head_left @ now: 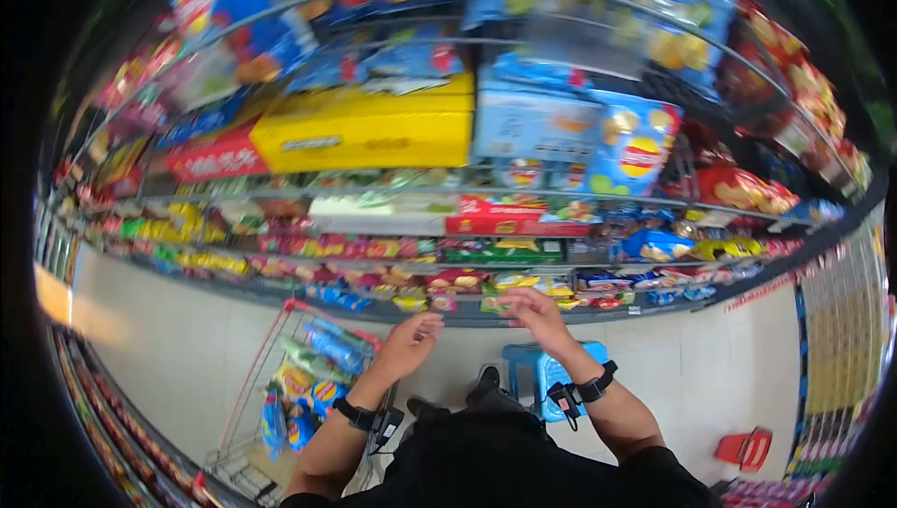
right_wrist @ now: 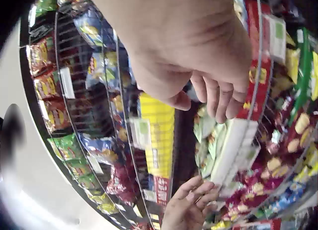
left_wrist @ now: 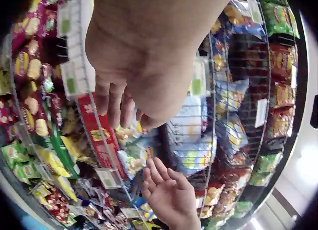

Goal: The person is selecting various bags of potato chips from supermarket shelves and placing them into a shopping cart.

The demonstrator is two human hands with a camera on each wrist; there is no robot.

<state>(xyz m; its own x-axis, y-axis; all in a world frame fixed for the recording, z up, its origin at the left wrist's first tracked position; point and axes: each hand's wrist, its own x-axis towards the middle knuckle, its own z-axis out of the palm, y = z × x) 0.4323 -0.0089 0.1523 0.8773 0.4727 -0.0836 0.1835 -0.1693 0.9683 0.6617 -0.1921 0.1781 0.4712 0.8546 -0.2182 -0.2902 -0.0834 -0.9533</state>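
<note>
The left hand [head_left: 409,347] and right hand [head_left: 540,321], both empty with fingers relaxed, are apart before the shelf [head_left: 598,315], and from overhead the yellow packets [head_left: 534,282] near its lower front edge appear just beyond the right hand's fingertips, farther from the left's.

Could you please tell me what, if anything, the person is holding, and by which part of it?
Nothing is held; the left hand and the right hand are both empty, fingers loosely bent.
</note>
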